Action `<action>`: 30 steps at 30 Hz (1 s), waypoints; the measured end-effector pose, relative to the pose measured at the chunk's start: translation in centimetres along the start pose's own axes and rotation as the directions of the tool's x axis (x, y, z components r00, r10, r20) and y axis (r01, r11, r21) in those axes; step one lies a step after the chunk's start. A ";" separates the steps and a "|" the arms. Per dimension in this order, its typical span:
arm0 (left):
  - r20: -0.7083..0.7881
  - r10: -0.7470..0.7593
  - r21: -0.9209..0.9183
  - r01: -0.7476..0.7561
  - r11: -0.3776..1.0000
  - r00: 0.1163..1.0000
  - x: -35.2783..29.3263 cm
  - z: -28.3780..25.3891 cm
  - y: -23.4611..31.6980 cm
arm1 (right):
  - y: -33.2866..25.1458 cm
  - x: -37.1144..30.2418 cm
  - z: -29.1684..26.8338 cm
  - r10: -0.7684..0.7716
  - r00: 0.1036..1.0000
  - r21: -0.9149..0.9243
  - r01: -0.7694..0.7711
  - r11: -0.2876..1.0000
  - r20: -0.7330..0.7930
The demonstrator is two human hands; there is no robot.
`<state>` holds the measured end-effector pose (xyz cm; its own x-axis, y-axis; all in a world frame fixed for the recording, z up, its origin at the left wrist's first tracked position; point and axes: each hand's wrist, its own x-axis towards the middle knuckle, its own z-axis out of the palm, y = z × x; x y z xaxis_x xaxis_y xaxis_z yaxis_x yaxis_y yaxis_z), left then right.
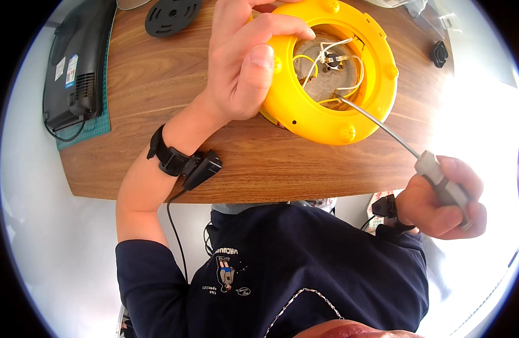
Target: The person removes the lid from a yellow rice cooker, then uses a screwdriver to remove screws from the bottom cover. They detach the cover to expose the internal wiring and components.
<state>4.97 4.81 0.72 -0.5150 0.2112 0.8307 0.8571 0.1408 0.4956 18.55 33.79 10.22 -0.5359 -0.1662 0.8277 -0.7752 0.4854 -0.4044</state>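
A round yellow appliance housing point(378, 112) lies on its side or upside down, its wide round opening facing me. Inside it a grey metal plate point(318, 93) shows, with a small black part point(332, 59) and white and yellow wires point(355, 67). My left hand point(242, 62) is closed on the housing's left edge, one finger reaching over the rim of the opening. My right hand point(445, 200) grips a screwdriver point(440, 169) by its grey handle. The thin metal shaft slants up and left into the opening. Its tip is among the wires near the lower inner rim; whether it touches a screw I cannot tell.
The wooden table point(158, 152) ends at its front edge near my body. A dark slotted disc point(172, 16) lies at the back left. At far left a black appliance point(73, 84) rests on a green cutting mat point(101, 124). A small black piece point(439, 53) sits at the right.
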 end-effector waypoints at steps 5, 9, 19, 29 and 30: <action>0.004 0.025 0.016 -0.025 1.000 1.000 -0.2 -0.1 -0.4 | 0.7 1.6 -0.3 0.046 0.998 -0.010 -0.046 0.999 0.051; 0.007 -0.057 0.005 0.057 0.998 0.998 0.4 -0.2 1.0 | 0.9 1.6 -0.4 0.046 0.996 0.002 -0.046 0.999 0.073; 0.003 0.041 0.047 -0.041 0.998 0.999 -0.2 -0.1 -0.4 | 0.3 1.1 -0.2 0.022 0.994 -0.021 -0.020 1.000 0.111; -0.009 -0.083 -0.006 0.083 0.997 0.996 0.4 0.0 1.3 | -1.3 0.6 0.3 -0.029 0.989 -0.045 0.036 0.998 0.146; -0.008 -0.082 -0.003 0.082 0.997 0.997 0.4 0.0 1.3 | -1.4 0.5 0.6 -0.042 0.990 -0.034 0.047 0.998 0.132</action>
<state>5.87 5.07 1.68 -0.5836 0.1914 0.7892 0.8119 0.1549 0.5628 19.13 32.49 10.94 -0.5424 -0.2988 0.7852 -0.7878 0.5058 -0.3517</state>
